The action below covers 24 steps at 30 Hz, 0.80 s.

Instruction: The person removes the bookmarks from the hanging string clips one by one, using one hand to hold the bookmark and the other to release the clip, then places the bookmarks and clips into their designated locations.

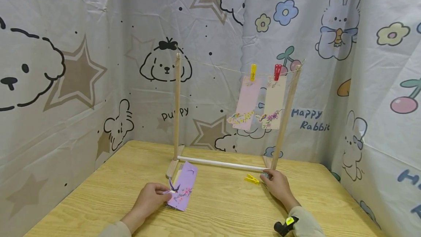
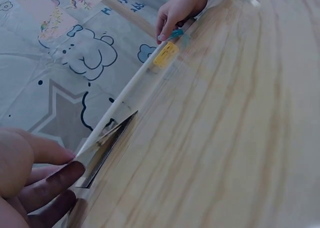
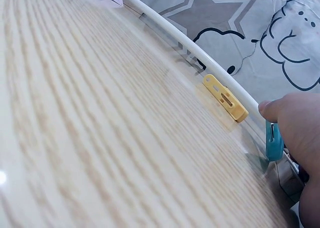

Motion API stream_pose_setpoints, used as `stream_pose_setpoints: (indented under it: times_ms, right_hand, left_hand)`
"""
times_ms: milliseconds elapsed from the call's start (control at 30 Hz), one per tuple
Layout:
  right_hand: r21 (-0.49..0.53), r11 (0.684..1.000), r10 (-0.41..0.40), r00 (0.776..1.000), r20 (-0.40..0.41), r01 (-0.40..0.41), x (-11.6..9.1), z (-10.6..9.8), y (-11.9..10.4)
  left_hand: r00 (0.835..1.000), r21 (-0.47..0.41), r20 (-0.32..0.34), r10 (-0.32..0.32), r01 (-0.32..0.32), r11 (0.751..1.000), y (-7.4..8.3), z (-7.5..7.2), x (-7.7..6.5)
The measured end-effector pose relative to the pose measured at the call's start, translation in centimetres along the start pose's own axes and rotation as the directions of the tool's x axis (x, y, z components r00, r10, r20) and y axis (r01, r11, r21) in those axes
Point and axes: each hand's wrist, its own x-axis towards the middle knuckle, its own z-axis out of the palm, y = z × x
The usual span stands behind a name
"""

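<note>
My left hand [image 1: 151, 197] pinches the near left edge of a purple bookmark [image 1: 188, 179] printed with a bird and pink blossoms. A pale edge shows beneath it, and in the left wrist view the raised edge of the card [image 2: 107, 134] appears between thumb and fingers. At the right, my right hand [image 1: 279, 186] holds a teal clothespin [image 3: 273, 143] between thumb and fingers, low beside the rack's right post. A yellow clothespin [image 1: 251, 179] lies on the table just left of that hand.
A wooden rack with a left post [image 1: 177, 109], right post [image 1: 285, 120] and white bottom bar [image 1: 223, 163] stands at the back. From its string hang a pink bookmark [image 1: 247, 96] under a yellow clothespin and a cream bookmark [image 1: 274, 96] under a red one. Printed curtains [image 1: 148, 17] surround the table.
</note>
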Motion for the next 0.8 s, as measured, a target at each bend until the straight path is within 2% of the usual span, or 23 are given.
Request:
stream_pose_setpoints:
  times_ms: [133, 233, 333, 800]
  right_hand:
    - [-0.001, 1.0, -0.004, 1.0, -0.003, 0.004, -0.01, 0.0, 0.02]
    - [-0.004, 1.0, -0.002, 1.0, -0.004, 0.002, 0.03, 0.04, 0.08]
    - [-0.008, 1.0, -0.001, 1.0, -0.003, 0.001, 0.03, 0.06, 0.08]
    - [-0.011, 1.0, 0.004, 1.0, -0.006, -0.004, 0.0, 0.23, 0.03]
  left_hand:
    - [0.997, 0.174, -0.031, 0.068, -0.061, 0.983, 0.03, -0.08, -0.17]
    - [0.992, 0.232, -0.052, 0.111, -0.096, 0.968, 0.12, -0.15, -0.36]
    - [0.989, 0.26, -0.064, 0.136, -0.116, 0.959, 0.18, -0.24, -0.52]
    - [0.989, 0.299, -0.036, 0.141, -0.124, 0.946, 0.14, -0.4, -0.62]
